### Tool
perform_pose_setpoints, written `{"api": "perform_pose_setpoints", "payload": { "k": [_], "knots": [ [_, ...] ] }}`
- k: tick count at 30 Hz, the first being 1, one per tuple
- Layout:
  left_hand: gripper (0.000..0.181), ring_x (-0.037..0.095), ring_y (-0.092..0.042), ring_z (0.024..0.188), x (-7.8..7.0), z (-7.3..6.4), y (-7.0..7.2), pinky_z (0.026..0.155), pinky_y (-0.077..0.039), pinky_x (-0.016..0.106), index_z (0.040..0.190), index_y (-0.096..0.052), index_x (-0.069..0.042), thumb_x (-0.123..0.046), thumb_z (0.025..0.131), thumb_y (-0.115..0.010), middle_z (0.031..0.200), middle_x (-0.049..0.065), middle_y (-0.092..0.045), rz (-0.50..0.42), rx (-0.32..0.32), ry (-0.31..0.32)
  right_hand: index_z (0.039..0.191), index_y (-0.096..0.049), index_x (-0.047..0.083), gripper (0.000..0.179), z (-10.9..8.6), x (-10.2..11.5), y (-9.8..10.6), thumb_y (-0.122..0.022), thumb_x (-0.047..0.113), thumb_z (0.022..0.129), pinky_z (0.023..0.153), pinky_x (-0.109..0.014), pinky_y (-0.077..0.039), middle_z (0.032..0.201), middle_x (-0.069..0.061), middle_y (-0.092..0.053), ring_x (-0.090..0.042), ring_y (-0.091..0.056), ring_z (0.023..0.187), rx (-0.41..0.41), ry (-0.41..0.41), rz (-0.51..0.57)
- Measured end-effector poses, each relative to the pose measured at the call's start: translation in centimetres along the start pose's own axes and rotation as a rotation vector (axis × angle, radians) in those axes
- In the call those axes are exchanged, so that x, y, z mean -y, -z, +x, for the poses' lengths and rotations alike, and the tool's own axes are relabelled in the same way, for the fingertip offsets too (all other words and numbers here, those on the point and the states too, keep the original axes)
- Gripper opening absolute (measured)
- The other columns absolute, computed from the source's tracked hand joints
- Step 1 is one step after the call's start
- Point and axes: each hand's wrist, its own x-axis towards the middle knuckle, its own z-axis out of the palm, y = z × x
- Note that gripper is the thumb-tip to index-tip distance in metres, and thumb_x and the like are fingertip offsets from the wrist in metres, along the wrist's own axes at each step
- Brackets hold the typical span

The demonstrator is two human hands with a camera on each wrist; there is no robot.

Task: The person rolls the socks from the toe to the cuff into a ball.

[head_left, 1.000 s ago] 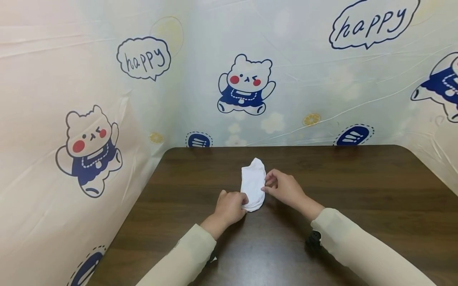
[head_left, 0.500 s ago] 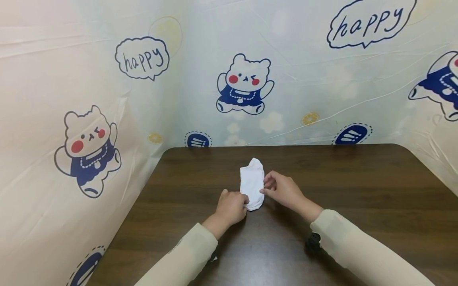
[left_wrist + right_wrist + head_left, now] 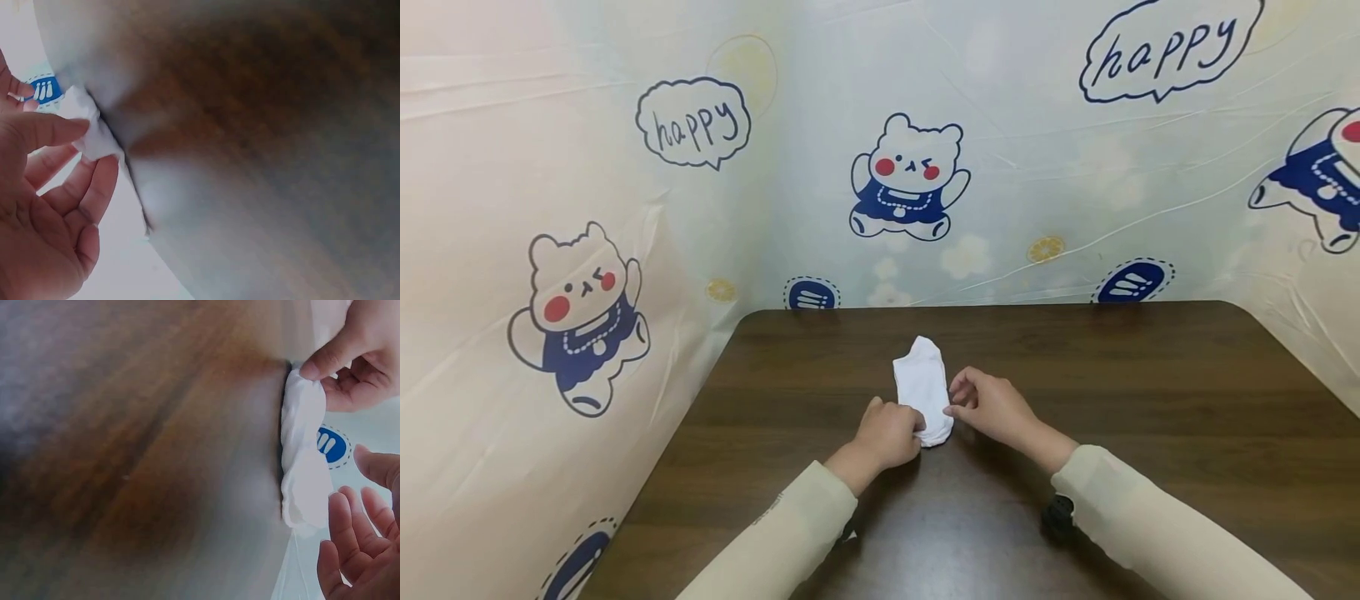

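A white sock (image 3: 922,387) lies folded flat on the brown table (image 3: 820,367), its narrow tip facing the far edge. My left hand (image 3: 886,433) pinches the sock's near end at the left; in the left wrist view, thumb and fingers of that hand (image 3: 50,206) hold the white fabric between them. On the other side, my right hand (image 3: 992,408) is at the sock's right edge, its thumb tip right at the fabric. The right wrist view has the right hand (image 3: 365,531) with loosely bent fingers beside the sock (image 3: 303,444), gripping nothing.
Behind the table hangs a pale curtain (image 3: 1030,150) printed with bears and "happy" bubbles, which also runs along the left side. A dark round device (image 3: 1060,517) sits under the right cuff. Wood surface surrounds both hands.
The sock has turned slightly, its far tip swinging left. My right hand has come a little nearer to me along the sock's edge, while the left keeps its pinch. The head view has shifted slightly.
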Motion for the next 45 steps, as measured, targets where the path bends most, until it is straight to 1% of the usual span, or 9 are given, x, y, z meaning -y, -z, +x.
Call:
{"api": "perform_pose_setpoints", "payload": {
  "k": [3,6,8,12,17,25,33,42,45],
  "knots": [
    [0.006,0.01,-0.055,0.058,-0.1,0.2,0.3,0.066,-0.032,0.033,0.071,-0.069,-0.02,-0.014,0.073,-0.069,0.062,-0.013,-0.059,-0.018,0.047,-0.007,0.094,-0.06,0.009,0.028,-0.3,0.0,-0.2,-0.079,0.02,0.078,0.061,-0.029,-0.046,0.08,0.004,-0.064,-0.006,-0.056,0.064,0.014,0.018,-0.005],
    [0.013,0.009,-0.048,0.054,-0.2,0.4,0.5,0.065,-0.031,0.033,0.064,-0.063,-0.02,-0.015,0.074,-0.069,0.055,-0.013,-0.05,-0.03,0.083,-0.017,0.094,-0.06,0.009,0.028,-0.7,0.0,-0.5,-0.08,0.019,0.077,0.061,-0.028,-0.047,0.081,0.003,-0.064,-0.006,-0.056,0.065,0.033,0.042,-0.006],
    [0.016,0.009,-0.046,0.053,-0.2,0.5,0.6,0.065,-0.03,0.032,0.062,-0.06,-0.02,-0.015,0.075,-0.069,0.053,-0.013,-0.046,-0.032,0.099,-0.021,0.094,-0.06,0.009,0.028,-0.9,0.0,-0.7,-0.08,0.019,0.077,0.062,-0.027,-0.047,0.081,0.003,-0.064,-0.005,-0.057,0.066,0.048,0.054,-0.01],
    [0.016,0.009,-0.047,0.054,-0.2,0.8,0.8,0.065,-0.03,0.032,0.061,-0.059,-0.019,-0.016,0.074,-0.068,0.053,-0.012,-0.047,-0.057,0.122,-0.019,0.093,-0.059,0.011,0.028,-1.3,-0.1,-1.2,-0.08,0.019,0.076,0.062,-0.025,-0.046,0.08,0.004,-0.064,-0.006,-0.057,0.067,0.077,0.068,-0.022],
    [0.011,0.009,-0.048,0.057,-0.2,1.0,1.1,0.067,-0.031,0.033,0.065,-0.063,-0.018,-0.017,0.075,-0.068,0.057,-0.013,-0.051,-0.105,0.143,-0.003,0.091,-0.058,0.012,0.028,-1.6,-0.3,-1.6,-0.081,0.019,0.075,0.06,-0.024,-0.045,0.078,0.005,-0.063,-0.007,-0.057,0.066,0.091,0.092,-0.025],
    [0.009,0.009,-0.05,0.06,-0.3,1.1,1.1,0.07,-0.033,0.036,0.069,-0.062,-0.017,-0.018,0.078,-0.065,0.062,-0.011,-0.054,-0.139,0.163,0.019,0.09,-0.059,0.013,0.029,-1.9,-0.5,-1.8,-0.082,0.021,0.074,0.06,-0.024,-0.045,0.079,0.007,-0.062,-0.006,-0.056,0.067,0.125,0.087,-0.046],
    [0.007,0.011,-0.051,0.062,-0.2,1.3,1.1,0.071,-0.033,0.035,0.072,-0.063,-0.016,-0.019,0.079,-0.063,0.064,-0.011,-0.055,-0.187,0.184,0.035,0.085,-0.065,0.013,0.021,-2.0,-0.2,-1.7,-0.081,0.021,0.075,0.056,-0.024,-0.043,0.073,0.01,-0.06,-0.003,-0.052,0.062,0.144,0.091,-0.077],
    [0.006,0.013,-0.056,0.067,-0.4,0.8,1.3,0.074,-0.034,0.037,0.079,-0.067,-0.013,-0.017,0.079,-0.062,0.069,-0.009,-0.059,-0.225,0.164,0.042,0.08,-0.066,0.014,0.013,-2.2,0.0,-1.9,-0.077,0.019,0.08,0.056,-0.024,-0.042,0.066,0.013,-0.054,-0.003,-0.047,0.059,0.16,0.098,-0.127],
    [0.008,0.014,-0.059,0.072,-0.3,0.7,1.1,0.076,-0.034,0.038,0.084,-0.069,-0.012,-0.016,0.081,-0.062,0.074,-0.007,-0.063,-0.244,0.132,0.06,0.079,-0.066,0.014,0.011,-2.1,0.0,-1.9,-0.075,0.019,0.082,0.056,-0.025,-0.041,0.064,0.013,-0.053,-0.004,-0.046,0.058,0.179,0.092,-0.141]
  ]
}}
